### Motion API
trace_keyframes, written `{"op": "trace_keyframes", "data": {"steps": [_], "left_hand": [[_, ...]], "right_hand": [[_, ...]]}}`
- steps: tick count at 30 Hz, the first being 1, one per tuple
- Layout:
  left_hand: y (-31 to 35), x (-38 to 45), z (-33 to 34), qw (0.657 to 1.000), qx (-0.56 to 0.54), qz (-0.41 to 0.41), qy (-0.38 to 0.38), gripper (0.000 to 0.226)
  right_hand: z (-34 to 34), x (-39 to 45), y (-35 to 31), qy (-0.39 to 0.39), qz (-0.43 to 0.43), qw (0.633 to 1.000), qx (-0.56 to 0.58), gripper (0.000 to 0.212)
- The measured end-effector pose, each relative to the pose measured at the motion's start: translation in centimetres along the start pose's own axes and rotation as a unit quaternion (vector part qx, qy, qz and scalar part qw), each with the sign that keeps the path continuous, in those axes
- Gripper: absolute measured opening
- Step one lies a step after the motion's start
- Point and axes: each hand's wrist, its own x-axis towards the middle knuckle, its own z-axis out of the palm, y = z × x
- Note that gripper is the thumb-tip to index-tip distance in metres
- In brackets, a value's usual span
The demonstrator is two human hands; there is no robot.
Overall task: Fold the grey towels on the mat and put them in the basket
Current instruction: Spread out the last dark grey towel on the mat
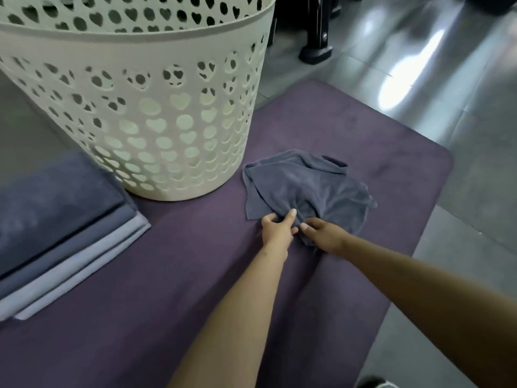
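crumpled grey terry towel lies bunched on the purple soft mat, just right of the cream plastic laundry basket with heart-shaped holes, which stands on the same mat. left hand and right hand meet at the towel's near edge; the left fingers curl into the cloth and pinch a fold, the right fingers curl over the hem beside it and appear to grip it too, though their tips are partly hidden. step in hand, by judgement: finding an edge so the towel can be opened flat before folding. to do it well, each hand should work along the hem to a corner, draw the corners apart and lay the cloth smooth on the bare mat to the right, clear of the basket wall, so later folds line up. through the holes the basket's lower part shows only pale plastic; what it holds cannot be told, since the rim hides the inside. stack of folded grey and lighter blue-grey cloths rests at the left, near the basket's foot, outside it
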Motion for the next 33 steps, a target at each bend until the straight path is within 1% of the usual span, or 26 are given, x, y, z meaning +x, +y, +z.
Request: {"op": "trace_keyframes", "data": {"steps": [1,2,3,5,7,9,11,12,14,15,17,19,22,25,27,28,29,30,31,32,33], "left_hand": [[0.0,0.3,0.2,0.999,0.034,0.007,-0.013,0.039],[0.1,0.3,0.2,0.998,0.059,0.019,-0.015,0.035],[0.4,0.1,0.1,0.998,0.06,0.033,-0.016,0.031],[0.9,-0.5,-1.0,0.997,0.038,0.07,-0.023,0.024],[1.4,-1.6,-3.1,0.992,0.021,0.116,-0.05,0.014],[2.0,-3.4,-6.0,0.987,0.023,0.139,-0.077,0.019],[2.5,-5.6,-9.1,0.986,-0.007,0.129,-0.102,0.023],[2.7,-6.8,-10.8,0.985,-0.021,0.129,-0.112,0.024],[3.1,-9.0,-13.9,0.985,-0.034,0.131,-0.105,0.021],[3.3,-10.1,-15.4,0.984,-0.046,0.137,-0.101,0.019],[3.9,-12.6,-18.6,0.982,-0.085,0.148,-0.082,0.022],[4.7,-14.2,-20.5,0.982,-0.097,0.147,-0.065,0.024],[5.4,-16.7,-24.9,0.989,-0.075,0.119,-0.051,0.017],[5.7,-18.9,-30.1,0.995,-0.058,0.073,-0.044,0.02],[5.7,-20.5,-33.4,0.996,-0.029,0.071,-0.034,0.018],[5.6,-21.4,-35.0,0.997,-0.019,0.074,-0.024,0.02],[5.5,-22.3,-36.5,0.997,0.001,0.077,-0.008,0.026],[5.4,-23.0,-38.0,0.996,0.04,0.079,0.009,0.037],[5.3,-24.0,-39.3,0.992,0.102,0.078,0.017,0.05],[5.3,-24.9,-40.4,0.979,0.19,0.073,0.019,0.061],[5.3,-25.9,-41.3,0.955,0.289,0.059,0.015,0.065]], "right_hand": [[0.2,-0.1,-0.2,-0.011,0.002,1.0,0.014,0.032],[0.3,-0.5,-0.5,-0.011,0.004,0.999,0.04,0.033],[0.4,-0.6,-0.6,-0.003,0.005,0.997,0.072,0.038],[0.4,-0.6,-0.8,0.048,0.005,0.994,0.095,0.048],[0.3,-1.0,-1.1,0.098,-0.011,0.991,0.092,0.052],[0.5,-1.5,-1.6,0.142,-0.055,0.987,0.053,0.048],[0.6,-2.4,-2.7,0.176,-0.1,0.979,-0.018,0.036],[0.8,-3.1,-3.6,0.195,-0.129,0.971,-0.045,0.033],[1.4,-4.4,-5.8,0.198,-0.196,0.957,-0.085,0.031],[2.0,-4.7,-6.8,0.176,-0.216,0.954,-0.114,0.029],[4.0,-6.2,-9.7,0.084,-0.226,0.947,-0.214,0.034],[6.0,-7.4,-11.6,-0.005,-0.205,0.935,-0.288,0.043],[9.8,-10.9,-15.1,-0.104,-0.215,0.913,-0.33,0.048],[13.2,-13.5,-18.1,-0.197,-0.182,0.905,-0.329,0.061],[15.0,-14.4,-19.1,-0.223,-0.189,0.907,-0.304,0.064],[15.9,-14.5,-19.6,-0.213,-0.213,0.908,-0.291,0.061],[16.7,-14.5,-19.9,-0.198,-0.242,0.909,-0.277,0.056],[17.5,-14.2,-19.9,-0.189,-0.268,0.906,-0.268,0.05],[18.2,-14.0,-19.7,-0.19,-0.294,0.898,-0.267,0.043],[18.9,-13.6,-19.5,-0.199,-0.318,0.885,-0.277,0.038],[19.4,-13.1,-19.3,-0.206,-0.335,0.87,-0.297,0.034]]}}
